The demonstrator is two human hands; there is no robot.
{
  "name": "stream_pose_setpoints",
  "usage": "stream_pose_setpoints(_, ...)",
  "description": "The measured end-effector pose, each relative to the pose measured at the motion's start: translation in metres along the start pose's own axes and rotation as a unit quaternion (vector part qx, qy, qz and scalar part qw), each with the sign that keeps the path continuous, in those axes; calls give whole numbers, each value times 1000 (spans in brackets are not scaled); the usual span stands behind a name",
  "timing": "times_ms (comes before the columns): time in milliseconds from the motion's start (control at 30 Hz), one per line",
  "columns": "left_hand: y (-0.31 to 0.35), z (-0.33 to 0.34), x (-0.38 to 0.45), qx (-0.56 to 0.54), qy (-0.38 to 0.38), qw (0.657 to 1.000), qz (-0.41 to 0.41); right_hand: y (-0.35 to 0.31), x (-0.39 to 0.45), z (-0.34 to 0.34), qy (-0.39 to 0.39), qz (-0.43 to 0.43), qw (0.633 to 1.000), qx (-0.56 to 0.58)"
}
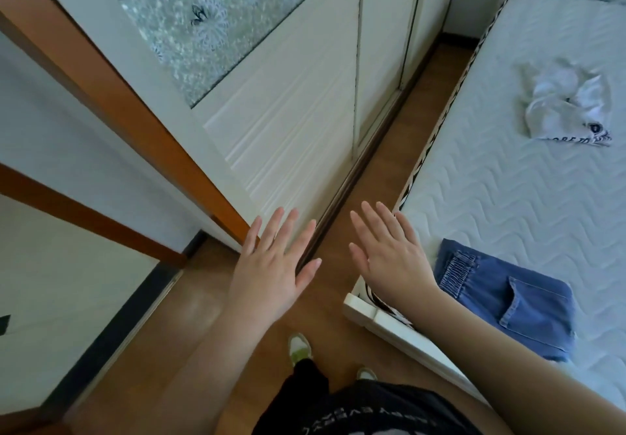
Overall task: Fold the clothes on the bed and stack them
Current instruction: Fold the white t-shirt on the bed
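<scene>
The wardrobe, white with a frosted floral glass panel, fills the frame from 10 to 12 o'clock. The bed, a bare white quilted mattress with a patterned edge band, occupies 1 to 4 o'clock. A strip of wooden floor runs between the two. Folded blue jeans lie flat on the mattress near its corner, at 4 o'clock. A crumpled white garment lies well apart from them at 2 o'clock; dark lettering shows on its lower edge but cannot be read. The person's dark top at 6 o'clock carries pale print, blurred and not legible. The left hand is held over the floor, fingers straight and spread, holding nothing. The right hand is likewise flat and spread, empty, just beside the mattress corner. Two shoes show at 6 o'clock.
</scene>
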State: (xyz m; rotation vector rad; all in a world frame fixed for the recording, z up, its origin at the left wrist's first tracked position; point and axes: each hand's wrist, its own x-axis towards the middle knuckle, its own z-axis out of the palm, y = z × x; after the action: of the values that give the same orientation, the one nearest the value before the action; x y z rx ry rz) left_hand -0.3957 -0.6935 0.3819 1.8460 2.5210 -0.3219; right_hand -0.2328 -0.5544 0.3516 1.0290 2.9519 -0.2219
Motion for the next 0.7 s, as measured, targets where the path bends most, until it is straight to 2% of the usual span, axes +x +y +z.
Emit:
stream_pose_setpoints(267,-63,6,107,-11,1,996,89,-13,79,7,28,104,994,-15)
stream_pose_setpoints(400,-75,-9,163,-26,38,991,122,-14,109,1,58,175,983,8)
stream_pose_setpoints(500,-69,-16,195,-25,74,986,144,-7,118,-5,81,219,972,13)
stream_pose_setpoints(700,-25,-18,259,-71,156,975,142,39,127,-8,71,324,943,-11)
